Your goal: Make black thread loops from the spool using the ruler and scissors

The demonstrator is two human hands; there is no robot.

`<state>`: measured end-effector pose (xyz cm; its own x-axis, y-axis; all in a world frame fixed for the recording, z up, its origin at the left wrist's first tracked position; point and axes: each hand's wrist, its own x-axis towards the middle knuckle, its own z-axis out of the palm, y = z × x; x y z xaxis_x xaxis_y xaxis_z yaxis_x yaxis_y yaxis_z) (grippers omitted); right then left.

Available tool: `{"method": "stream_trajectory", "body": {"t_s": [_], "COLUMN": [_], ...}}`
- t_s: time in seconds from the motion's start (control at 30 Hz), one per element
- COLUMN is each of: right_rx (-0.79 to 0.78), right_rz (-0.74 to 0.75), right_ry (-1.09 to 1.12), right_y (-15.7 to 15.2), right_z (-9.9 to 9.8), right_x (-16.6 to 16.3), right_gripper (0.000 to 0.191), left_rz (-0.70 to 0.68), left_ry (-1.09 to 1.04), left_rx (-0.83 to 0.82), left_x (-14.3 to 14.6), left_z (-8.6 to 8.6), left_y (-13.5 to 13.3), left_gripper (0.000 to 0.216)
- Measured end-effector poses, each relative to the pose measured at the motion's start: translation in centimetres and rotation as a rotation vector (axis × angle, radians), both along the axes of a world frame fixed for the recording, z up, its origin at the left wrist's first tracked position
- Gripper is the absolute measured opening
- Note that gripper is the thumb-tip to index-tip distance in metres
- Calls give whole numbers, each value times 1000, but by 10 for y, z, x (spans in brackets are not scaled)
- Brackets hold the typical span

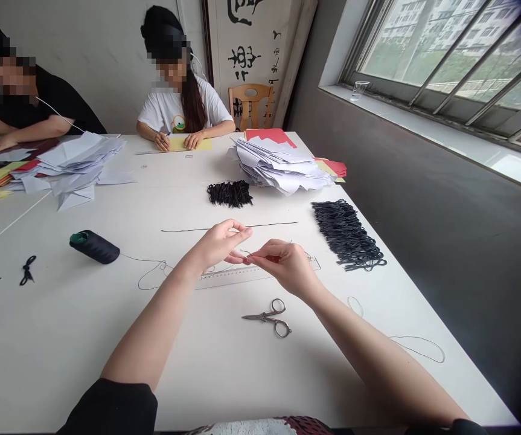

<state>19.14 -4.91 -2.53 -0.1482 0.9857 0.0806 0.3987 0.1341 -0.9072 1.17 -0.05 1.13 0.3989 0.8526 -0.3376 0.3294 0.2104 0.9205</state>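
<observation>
My left hand [221, 241] and my right hand [287, 263] meet above the white table [61, 338], fingertips pinched together on a thin thread [151, 266] with something small and red between them. The thread trails left to a dark spool [94, 246] lying on its side. A clear ruler [233, 275] lies under my hands. Small scissors [271, 317] rest just in front of my right hand. A straight black cord [228, 227] lies beyond my hands.
A pile of black cord loops [346, 232] lies to the right, a smaller black bundle [230, 193] farther back. Stacks of white paper [278, 166], [79, 163] sit behind. Two other people work at the far side. A loose thread [418, 347] lies near the right edge.
</observation>
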Motion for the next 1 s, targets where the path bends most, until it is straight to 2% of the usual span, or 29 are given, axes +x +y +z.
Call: {"method": "stream_trajectory", "body": {"t_s": [0.17, 0.3, 0.4, 0.47, 0.53, 0.63, 0.7, 0.77, 0.87, 1.0], "right_rx": [5, 126, 169, 142, 116, 141, 140, 85, 1, 24], "right_rz": [-31, -48, -106, -121, -137, -216, -234, -203, -167, -158], "right_ry": [47, -25, -4, 25, 67, 154, 198, 231, 271, 256], "right_y": [0, 4, 9, 12, 14, 16, 16, 16, 16, 14], "right_z": [-7, -2, 4, 8, 10, 10, 9, 7, 4, 2], "right_x": [-12, -11, -3, 3, 8, 11, 11, 9, 3, -1], "right_gripper": [19, 20, 22, 24, 27, 33, 37, 42, 46, 46], "left_rz": [28, 10, -112, -182, -193, -23, 144, 238, 259, 219], "left_ry": [-6, -51, -23, 88, 185, 107, -72, -241, -364, -415], "left_rx": [-32, -62, -13, 52, 107, 218, 328, 385, 316, 134], "left_x": [0, -3, -10, -13, -14, -6, 3, 13, 23, 26], "left_z": [-5, -5, -2, -1, -2, -8, -12, -16, -19, -23], "left_y": [3, 4, 4, 5, 5, 6, 6, 4, 0, -1], "left_gripper": [54, 58, 45, 32, 25, 27, 29, 29, 27, 26]}}
